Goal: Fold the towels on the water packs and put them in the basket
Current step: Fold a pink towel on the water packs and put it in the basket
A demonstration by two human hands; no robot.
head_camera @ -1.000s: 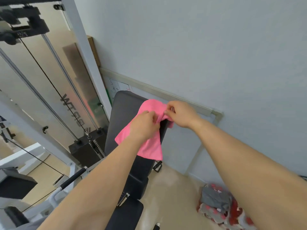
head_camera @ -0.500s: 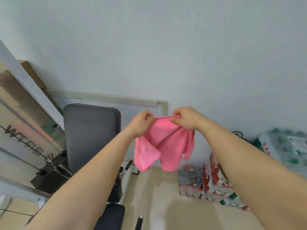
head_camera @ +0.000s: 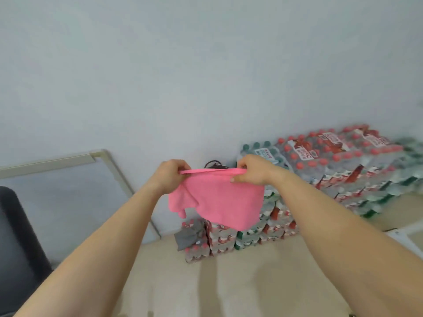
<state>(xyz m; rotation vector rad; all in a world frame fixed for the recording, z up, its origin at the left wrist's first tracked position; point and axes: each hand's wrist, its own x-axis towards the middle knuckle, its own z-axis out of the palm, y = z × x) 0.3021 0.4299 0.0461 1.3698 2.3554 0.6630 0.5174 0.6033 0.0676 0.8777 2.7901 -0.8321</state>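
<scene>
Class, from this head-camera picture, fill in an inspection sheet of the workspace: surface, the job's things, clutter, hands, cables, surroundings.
Surface: stacked water packs against the wall, on a beige floor.
Job's things: pink towel held up in the air, hanging crumpled; grey towel lying on a low pack; basket not seen.
Clutter: nothing seen.
Hands: left hand and right hand each grip the pink towel's top edge, fingers curled.
Cables: a dark loop behind the towel, too hidden to identify.
Surroundings: pale wall; framed board leaning on it; black padded seat at left.
</scene>
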